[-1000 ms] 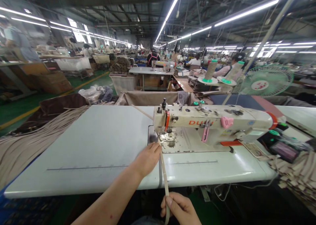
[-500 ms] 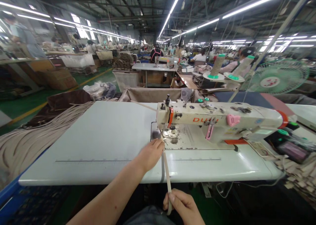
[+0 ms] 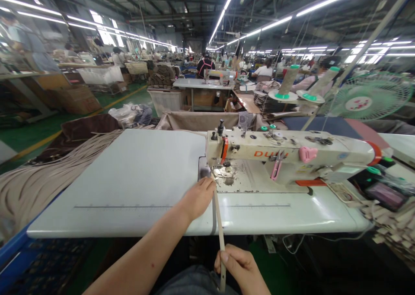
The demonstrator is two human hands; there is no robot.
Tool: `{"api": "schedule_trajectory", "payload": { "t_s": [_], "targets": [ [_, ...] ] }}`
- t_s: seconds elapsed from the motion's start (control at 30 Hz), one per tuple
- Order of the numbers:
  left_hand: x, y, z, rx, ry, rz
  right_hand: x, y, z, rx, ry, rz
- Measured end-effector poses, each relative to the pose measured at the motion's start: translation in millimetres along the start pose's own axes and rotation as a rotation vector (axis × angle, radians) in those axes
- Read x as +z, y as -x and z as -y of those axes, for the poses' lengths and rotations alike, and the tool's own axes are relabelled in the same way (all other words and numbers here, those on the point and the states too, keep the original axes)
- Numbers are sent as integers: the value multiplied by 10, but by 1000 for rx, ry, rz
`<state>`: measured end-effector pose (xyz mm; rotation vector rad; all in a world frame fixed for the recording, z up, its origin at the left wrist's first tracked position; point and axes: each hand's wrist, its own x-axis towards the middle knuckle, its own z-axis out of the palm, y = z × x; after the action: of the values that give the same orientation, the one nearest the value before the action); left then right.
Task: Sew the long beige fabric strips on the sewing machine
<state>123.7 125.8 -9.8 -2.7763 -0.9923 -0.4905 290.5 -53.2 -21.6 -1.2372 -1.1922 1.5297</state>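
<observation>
A narrow beige strap [image 3: 219, 228] runs from the needle area of a cream sewing machine [image 3: 285, 154] down over the front edge of the white table [image 3: 136, 178]. My left hand [image 3: 197, 196] rests on the table just before the needle, fingers curled against the strap's upper end. My right hand [image 3: 241, 267] is below the table edge, thumb and fingers pinched on the strap's lower part, holding it taut.
A heap of beige straps [image 3: 42, 178] lies at the table's left. More cut pieces [image 3: 394, 226] pile at the right. Thread cones [image 3: 288, 83] and a green fan [image 3: 366, 98] stand behind the machine. Other workers sit at benches farther back.
Both hands keep their hold on the strap. My left hand has edged slightly closer to the needle, and the view has shifted a little.
</observation>
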Motion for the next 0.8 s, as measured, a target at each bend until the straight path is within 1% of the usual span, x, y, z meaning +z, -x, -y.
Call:
{"api": "schedule_trajectory", "payload": {
  "t_s": [0.1, 0.23, 0.37, 0.47, 0.57, 0.67, 0.8],
  "targets": [
    [7, -22, -2, 4, -34, 23, -5, 2, -28, -7, -6, -3],
    [35, -32, 4, -15, -39, 22, -3, 35, 43, -22, 0, 6],
    [44, -16, 10, -16, 6, 11, -5, 49, 93, -24, -22, 27],
    [38, 11, 11, -19, 27, 8, -18, 35, 44, -47, -43, 51],
    [28, 34, 10, -13, 46, 2, -34, 10, -55, -87, -40, 76],
    [15, 38, 8, -14, 66, -5, -43, -20, -128, -134, 23, 34],
    [-7, 24, -4, -16, 90, 2, -49, -63, -104, -167, 128, -99]
  ]
}}
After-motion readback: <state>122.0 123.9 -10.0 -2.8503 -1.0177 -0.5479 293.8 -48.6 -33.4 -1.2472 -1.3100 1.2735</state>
